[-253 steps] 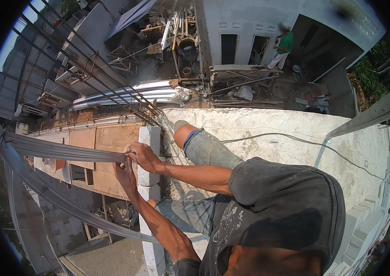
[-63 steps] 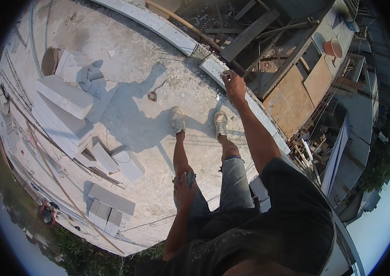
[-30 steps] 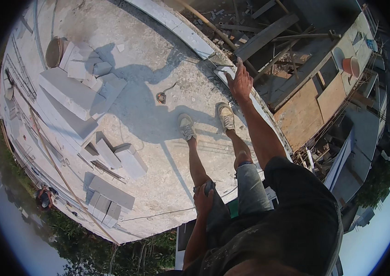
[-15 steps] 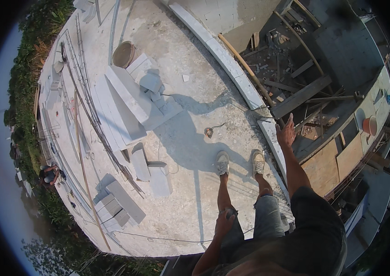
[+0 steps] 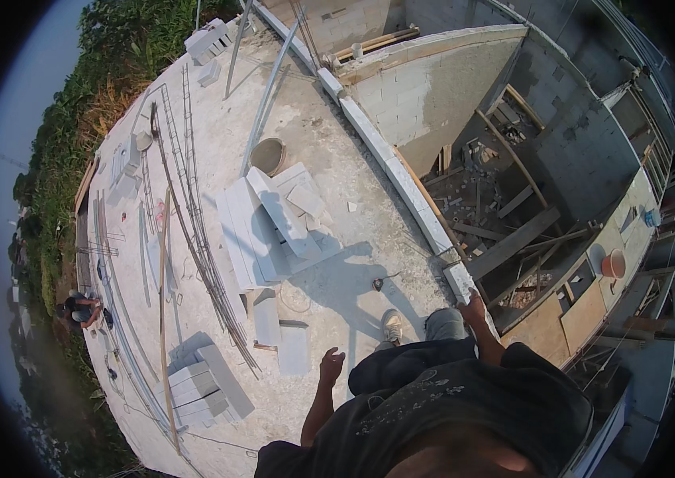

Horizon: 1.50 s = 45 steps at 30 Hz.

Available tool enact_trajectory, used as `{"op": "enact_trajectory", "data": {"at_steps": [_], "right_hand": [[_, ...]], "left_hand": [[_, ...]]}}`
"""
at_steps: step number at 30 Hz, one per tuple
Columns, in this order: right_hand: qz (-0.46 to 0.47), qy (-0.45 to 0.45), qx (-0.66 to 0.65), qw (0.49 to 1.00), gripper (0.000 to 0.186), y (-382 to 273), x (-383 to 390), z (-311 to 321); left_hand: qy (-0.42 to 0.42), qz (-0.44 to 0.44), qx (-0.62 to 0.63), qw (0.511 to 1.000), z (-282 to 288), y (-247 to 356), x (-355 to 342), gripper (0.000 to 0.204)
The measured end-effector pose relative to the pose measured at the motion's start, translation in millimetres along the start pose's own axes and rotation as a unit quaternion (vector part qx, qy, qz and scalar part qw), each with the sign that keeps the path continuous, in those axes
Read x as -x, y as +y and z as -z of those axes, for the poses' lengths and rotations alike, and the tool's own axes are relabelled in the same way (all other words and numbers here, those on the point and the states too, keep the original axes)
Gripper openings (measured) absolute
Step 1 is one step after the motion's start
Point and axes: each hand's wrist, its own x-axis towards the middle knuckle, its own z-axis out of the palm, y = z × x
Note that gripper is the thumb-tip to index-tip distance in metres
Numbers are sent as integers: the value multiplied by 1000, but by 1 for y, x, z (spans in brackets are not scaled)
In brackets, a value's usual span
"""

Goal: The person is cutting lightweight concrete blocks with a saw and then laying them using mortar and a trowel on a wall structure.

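Note:
My left hand point(image 5: 331, 364) is raised off my leg over the pale concrete deck point(image 5: 317, 119), its fingers loosely curled and apart, holding nothing. My right hand point(image 5: 474, 309) rests on the low white block edging point(image 5: 413, 195) along the deck's right side, beside the open drop; its fingers look apart. My shoe point(image 5: 391, 325) stands on the deck between my hands. A small round tool point(image 5: 377, 284) with a cord or wire lies just ahead of my feet.
White blocks point(image 5: 251, 235) and a bucket point(image 5: 266, 157) lie ahead-left, with rebar point(image 5: 186, 199) and poles. A co-worker point(image 5: 81, 312) crouches at the far left. Beyond the edging, a walled drop holds timber point(image 5: 513, 235) and rubble; a red bucket point(image 5: 613, 264) stands on boards.
Earlier both hands held a metal strip. Since half a second ago my left hand left my knee, my right hand moved down the edging, and the view swung up toward the far deck.

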Motion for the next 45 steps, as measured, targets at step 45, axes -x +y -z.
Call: {"op": "enact_trajectory", "data": {"at_steps": [45], "right_hand": [[227, -125, 116, 959, 40, -738, -610, 34]], "left_hand": [[-186, 234, 553, 778, 389, 512, -582, 89]]}}
